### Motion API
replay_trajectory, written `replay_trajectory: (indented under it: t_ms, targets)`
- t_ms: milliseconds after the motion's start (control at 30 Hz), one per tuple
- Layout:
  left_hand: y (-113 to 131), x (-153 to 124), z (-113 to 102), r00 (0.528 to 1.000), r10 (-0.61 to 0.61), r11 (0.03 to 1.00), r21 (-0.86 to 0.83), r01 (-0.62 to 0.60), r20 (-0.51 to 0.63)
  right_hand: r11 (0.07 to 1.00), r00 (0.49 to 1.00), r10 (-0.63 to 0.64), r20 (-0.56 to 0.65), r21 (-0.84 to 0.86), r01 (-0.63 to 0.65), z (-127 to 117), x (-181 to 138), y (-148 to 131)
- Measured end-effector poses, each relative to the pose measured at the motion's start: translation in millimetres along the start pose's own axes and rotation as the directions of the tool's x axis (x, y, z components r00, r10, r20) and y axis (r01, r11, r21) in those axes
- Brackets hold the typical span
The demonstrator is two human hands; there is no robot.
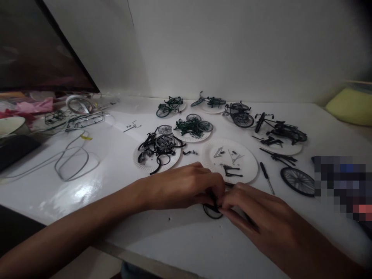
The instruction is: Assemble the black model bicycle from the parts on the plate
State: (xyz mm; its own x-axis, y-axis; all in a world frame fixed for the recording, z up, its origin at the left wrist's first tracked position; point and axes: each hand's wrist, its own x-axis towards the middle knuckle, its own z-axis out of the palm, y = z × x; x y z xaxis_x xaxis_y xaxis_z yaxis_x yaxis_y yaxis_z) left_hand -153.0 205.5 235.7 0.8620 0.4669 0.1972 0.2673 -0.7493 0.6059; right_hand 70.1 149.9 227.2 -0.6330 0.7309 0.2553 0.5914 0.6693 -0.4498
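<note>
Near the front of the white table, my left hand (186, 186) and my right hand (264, 213) meet with fingertips pinched together. Between them is a thin black ring-shaped part (213, 216) of a model bicycle, mostly covered by the fingers; I cannot tell whether it is a wheel or a mudguard. Just beyond the hands, a white paper plate (250, 166) carries small metal pieces and a black forked part (231, 170). A small screwdriver (266, 177) lies to the right of that plate, and a loose black spoked wheel (298, 181) lies farther right.
More paper plates hold model bicycles and parts: black wheels (165, 142) on the left, a green bicycle (192, 126) in the middle, black bicycles (280, 130) on the right. A looped cable (71, 162) lies at left, below a dark screen (35, 50). A yellow cushion (350, 106) is at far right.
</note>
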Motion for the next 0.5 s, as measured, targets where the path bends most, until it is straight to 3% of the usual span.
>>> replay_trajectory:
  t_ms: [167, 300, 433, 500]
  targets:
    - [0, 0, 0, 1.000, -0.002, 1.000, 0.003, 0.002, -0.002, 0.999, 1.000, 0.010, -0.017, 0.034, -0.009, -1, 0, -3]
    - [1, 0, -2, 1.000, -0.012, 1.000, 0.004, 0.012, 0.017, 0.999, 0.992, 0.010, -0.128, -0.052, -0.016, -23, 2, 15]
    - [2, 1, -2, 0.999, 0.031, 0.999, 0.005, -0.032, 0.038, 0.921, 0.933, 0.183, -0.309, -0.277, -0.273, -52, 4, 64]
    - [1, 1, -1, 0.997, 0.067, 0.998, 0.007, -0.067, 0.046, 0.877, 0.914, 0.265, -0.307, -0.317, -0.361, -58, 3, 86]
